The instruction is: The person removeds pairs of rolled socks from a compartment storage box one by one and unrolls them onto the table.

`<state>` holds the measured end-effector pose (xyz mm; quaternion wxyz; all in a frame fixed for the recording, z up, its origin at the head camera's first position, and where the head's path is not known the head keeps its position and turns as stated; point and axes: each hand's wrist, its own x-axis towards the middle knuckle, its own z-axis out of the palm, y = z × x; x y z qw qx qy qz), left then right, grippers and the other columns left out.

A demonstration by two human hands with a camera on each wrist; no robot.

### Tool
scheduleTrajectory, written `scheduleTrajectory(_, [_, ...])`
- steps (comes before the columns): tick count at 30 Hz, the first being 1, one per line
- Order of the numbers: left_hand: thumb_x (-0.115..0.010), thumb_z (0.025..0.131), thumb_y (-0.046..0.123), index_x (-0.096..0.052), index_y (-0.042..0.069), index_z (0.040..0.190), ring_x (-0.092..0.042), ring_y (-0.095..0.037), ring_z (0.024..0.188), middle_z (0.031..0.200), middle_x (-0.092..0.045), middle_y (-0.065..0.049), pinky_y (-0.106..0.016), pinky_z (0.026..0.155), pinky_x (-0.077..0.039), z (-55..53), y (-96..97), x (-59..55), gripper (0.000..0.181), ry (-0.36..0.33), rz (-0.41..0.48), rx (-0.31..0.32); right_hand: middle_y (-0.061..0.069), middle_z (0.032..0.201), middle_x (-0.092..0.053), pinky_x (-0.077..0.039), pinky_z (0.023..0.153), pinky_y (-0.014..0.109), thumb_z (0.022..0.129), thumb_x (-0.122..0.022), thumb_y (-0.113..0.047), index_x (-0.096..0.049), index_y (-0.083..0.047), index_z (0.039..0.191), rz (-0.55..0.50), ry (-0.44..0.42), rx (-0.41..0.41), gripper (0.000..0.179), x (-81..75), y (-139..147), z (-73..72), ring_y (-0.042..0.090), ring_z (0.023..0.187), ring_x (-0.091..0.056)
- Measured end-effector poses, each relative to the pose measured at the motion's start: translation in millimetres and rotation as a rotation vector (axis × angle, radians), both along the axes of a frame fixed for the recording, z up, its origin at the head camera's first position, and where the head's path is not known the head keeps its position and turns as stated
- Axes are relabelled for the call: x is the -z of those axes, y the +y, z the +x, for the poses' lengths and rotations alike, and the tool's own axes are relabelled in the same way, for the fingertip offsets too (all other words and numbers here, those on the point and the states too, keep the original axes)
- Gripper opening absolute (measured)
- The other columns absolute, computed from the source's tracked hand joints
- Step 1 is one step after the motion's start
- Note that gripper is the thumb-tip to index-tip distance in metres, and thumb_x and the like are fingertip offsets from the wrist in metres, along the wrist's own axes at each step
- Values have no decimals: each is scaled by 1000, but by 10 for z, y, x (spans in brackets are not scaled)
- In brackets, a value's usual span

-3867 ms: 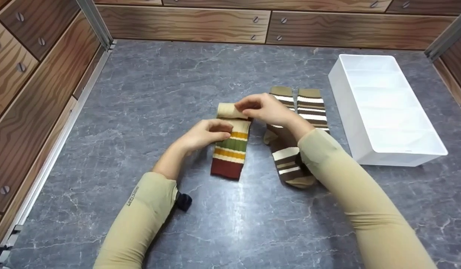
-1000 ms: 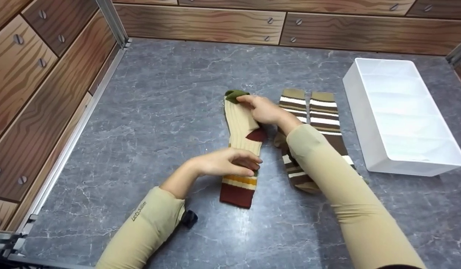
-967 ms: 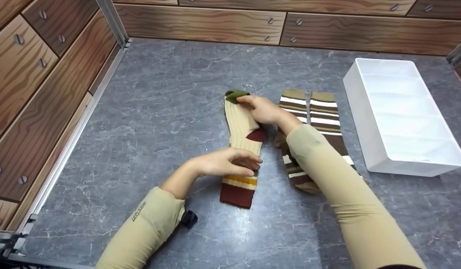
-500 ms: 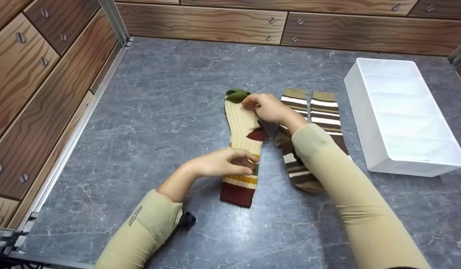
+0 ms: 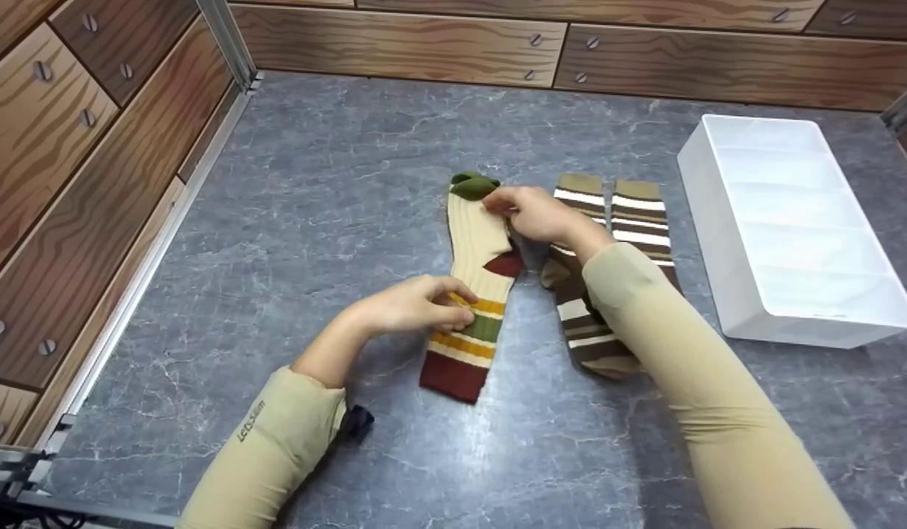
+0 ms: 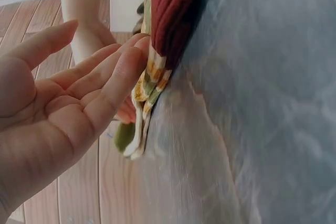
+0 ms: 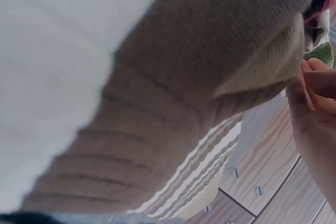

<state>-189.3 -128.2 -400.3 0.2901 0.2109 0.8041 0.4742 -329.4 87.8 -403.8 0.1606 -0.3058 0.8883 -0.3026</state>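
A cream ribbed pair of socks (image 5: 477,231), one seemingly stacked on the other, lies lengthwise on the grey marbled table, with green toes at the far end, a dark red heel and cuff, and yellow and green stripes. My left hand (image 5: 413,305) touches the striped leg from the left; the left wrist view shows its fingers straight, fingertips against the sock edge, thumb apart. At the toe end my right hand (image 5: 537,213) pinches the sock's right edge between thumb and fingers. Part of the brown striped socks (image 5: 637,220) is hidden under my right forearm.
A white divided box (image 5: 692,220) with several compartments stands at the right, beyond the brown socks. Wood-patterned walls (image 5: 402,44) border the table at the back and left.
Earlier the cream socks were folded over; they now lie unfolded at full length. In the last half second their cuff swung left with my left hand, and the toe shifted slightly right with my right.
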Motion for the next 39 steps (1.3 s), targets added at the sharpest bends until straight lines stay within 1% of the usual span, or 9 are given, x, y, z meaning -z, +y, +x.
scheduleTrajectory(5, [-58, 96, 13, -56, -4, 123, -66, -27, 93, 104, -68, -17, -33, 82, -54, -60, -84, 14, 33, -76, 48, -55, 21, 126, -57, -38, 104, 40, 88, -38, 12, -54, 5, 128, -42, -67, 23, 44, -9, 105, 12, 31, 121, -50])
scheduleTrajectory(9, [-57, 95, 11, -55, -6, 124, -66, -28, 92, 103, -68, -19, -33, 82, -55, -114, -186, 28, 33, -78, 52, -109, 22, 126, -56, -38, 104, 40, 91, -39, 11, -53, 7, 127, -83, -105, 47, 39, 4, 197, 13, 32, 120, -50])
scheduleTrajectory(13, [-56, 95, 11, -54, -7, 126, -66, -29, 92, 103, -67, -20, -33, 82, -55, -177, -314, 14, 35, -66, 29, -160, 23, 121, -59, -42, 100, 40, 88, -40, 13, -56, 10, 123, -100, -100, 61, 38, 7, 268, 14, 33, 116, -53])
scheduleTrajectory(18, [-53, 96, 10, -51, -10, 127, -66, -29, 91, 103, -68, -21, -34, 81, -55, -278, -456, -38, 37, -1, -61, -227, 25, 116, -61, -46, 96, 40, 81, -36, 16, -58, 12, 119, -111, -115, 66, 44, 3, 319, 18, 34, 110, -57])
scheduleTrajectory(24, [-54, 96, 17, -51, -8, 129, -66, -26, 89, 101, -69, -17, -35, 81, -53, -406, -564, -69, 41, 119, -234, -292, 22, 109, -65, -49, 89, 36, 82, -39, 14, -62, 9, 114, -63, -82, 62, 40, -22, 328, 76, 30, 100, -61])
scheduleTrajectory(27, [-54, 96, 21, -51, -7, 129, -65, -28, 91, 101, -69, -16, -38, 87, -49, -458, -597, -82, 43, 163, -292, -325, 19, 106, -67, -51, 86, 34, 83, -43, 12, -66, 7, 110, -48, -62, 55, 36, -32, 325, 116, 28, 95, -62])
scheduleTrajectory(30, [-54, 97, 26, -51, -6, 130, -62, -31, 100, 108, -67, -19, -43, 95, -44, -500, -618, -94, 46, 190, -333, -355, 18, 103, -68, -51, 84, 34, 83, -45, 11, -67, 7, 107, -42, -56, 36, 33, -47, 323, 162, 27, 94, -63])
scheduleTrajectory(35, [-50, 98, 35, -49, -4, 134, -50, -36, 119, 126, -56, -24, -47, 102, -38, -556, -646, -111, 53, 211, -382, -404, 15, 101, -69, -51, 84, 34, 82, -46, 11, -68, 4, 106, -10, -79, 18, 34, -77, 305, 258, 25, 93, -64])
scheduleTrajectory(39, [-45, 100, 40, -47, -3, 135, -46, -36, 123, 130, -53, -24, -47, 105, -35, -599, -652, -103, 56, 227, -387, -439, 12, 104, -70, -52, 82, 33, 82, -50, 8, -69, 1, 108, 31, -93, -18, 33, -115, 265, 361, 22, 94, -63])
